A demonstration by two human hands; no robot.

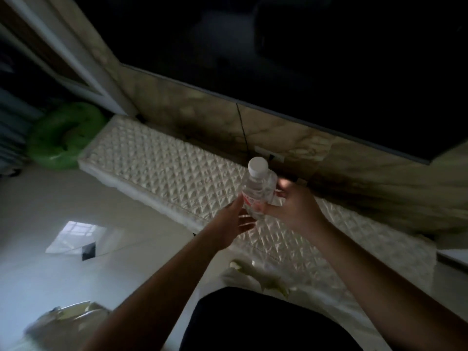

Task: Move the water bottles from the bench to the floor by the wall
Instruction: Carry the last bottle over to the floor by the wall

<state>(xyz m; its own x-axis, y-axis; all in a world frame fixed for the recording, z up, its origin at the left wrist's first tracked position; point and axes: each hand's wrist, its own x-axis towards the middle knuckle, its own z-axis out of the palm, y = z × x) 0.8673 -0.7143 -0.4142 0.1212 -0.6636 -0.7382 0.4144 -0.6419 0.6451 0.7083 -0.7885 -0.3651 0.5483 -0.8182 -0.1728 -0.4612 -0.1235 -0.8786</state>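
Green ring point(64, 135) sits off the quilted bench's point(157, 163) left end. Left hand point(234, 224), fingers straight and apart, touches the water bottle point(255, 190). Right hand point(295, 207) grips it upright above the bench's front edge.

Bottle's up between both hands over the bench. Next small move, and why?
Probably close the left hand round the bottle before carrying it off. The right hand grips its far side, while the left hand's fingers look straight beside it. The bottle is upright, capped, above the quilted bench, not yet at the floor by the wall.
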